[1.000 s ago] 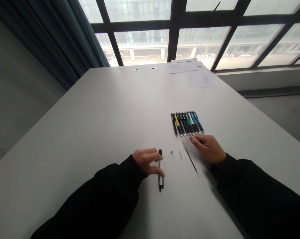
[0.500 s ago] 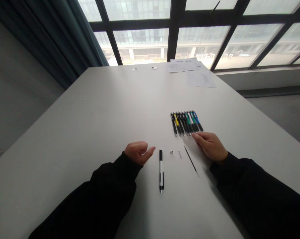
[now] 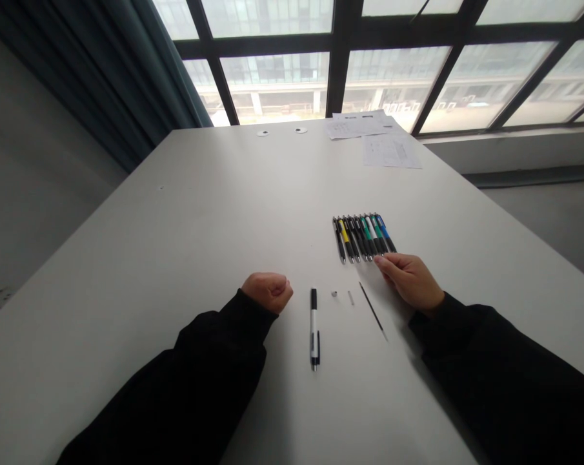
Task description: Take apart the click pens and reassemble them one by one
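Observation:
My left hand (image 3: 268, 292) is curled into a fist on the white table, just left of a pen barrel (image 3: 313, 329). The barrel is white with a black grip and clip, lying lengthwise. To its right are a small silver pen tip (image 3: 334, 294), a thin spring (image 3: 350, 298) and a dark ink refill (image 3: 373, 310), laid out apart. My right hand (image 3: 410, 281) rests right of the refill with thumb and fingers pressed together and nothing showing between them. Its fingertips are at the near ends of a row of several click pens (image 3: 362, 237), black, yellow, green, white and blue.
Sheets of paper (image 3: 392, 152) lie at the table's far right corner. Two round white discs (image 3: 301, 130) with dark spots are near the far edge. Beyond the table (image 3: 214, 194) stand a window and a dark blue curtain (image 3: 151, 77) on the left.
My left thumb, stuck out before, has folded in against the fist. My right hand and the pen parts stay where they were; the view has tilted slightly.

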`<state>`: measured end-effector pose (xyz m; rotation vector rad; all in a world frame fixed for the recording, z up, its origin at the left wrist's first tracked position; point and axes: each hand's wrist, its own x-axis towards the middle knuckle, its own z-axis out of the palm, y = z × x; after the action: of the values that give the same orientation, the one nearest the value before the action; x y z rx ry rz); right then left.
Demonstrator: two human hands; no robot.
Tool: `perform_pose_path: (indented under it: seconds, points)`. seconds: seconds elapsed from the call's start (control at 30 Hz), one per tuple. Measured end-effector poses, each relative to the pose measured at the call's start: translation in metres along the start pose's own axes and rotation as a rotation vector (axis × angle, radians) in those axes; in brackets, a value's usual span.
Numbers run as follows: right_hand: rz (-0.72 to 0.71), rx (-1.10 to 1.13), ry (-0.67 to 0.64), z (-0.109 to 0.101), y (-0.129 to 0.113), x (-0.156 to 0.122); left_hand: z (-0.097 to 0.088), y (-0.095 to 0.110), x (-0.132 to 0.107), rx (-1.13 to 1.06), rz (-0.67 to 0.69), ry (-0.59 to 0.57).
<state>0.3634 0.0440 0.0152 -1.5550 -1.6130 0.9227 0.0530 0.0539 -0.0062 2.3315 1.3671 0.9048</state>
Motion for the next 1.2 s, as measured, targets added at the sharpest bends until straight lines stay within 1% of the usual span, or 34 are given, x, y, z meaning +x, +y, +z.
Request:
perform_pose_path:
  seconds: [0.33, 0.57, 0.83, 1.2]
  points:
    - [0.003, -0.032, -0.005, 0.0003, -0.0041, -0.0014, 0.0002, -0.0015, -0.0008, 0.028, 0.036, -0.030]
    - [-0.016, -0.049, -0.010, 0.0013, -0.0012, -0.0003, 0.0027, -0.0071, -0.0023, 0.037, 0.040, -0.026]
    - [-0.014, -0.051, -0.013, 0.0003, 0.0000, -0.0017, 0.0012, -0.0027, -0.0031, 0.046, 0.037, -0.018]
    - [-0.025, -0.067, -0.022, 0.0008, -0.0059, -0.0005, 0.0027, -0.0037, -0.0033, 0.058, 0.033, -0.039]
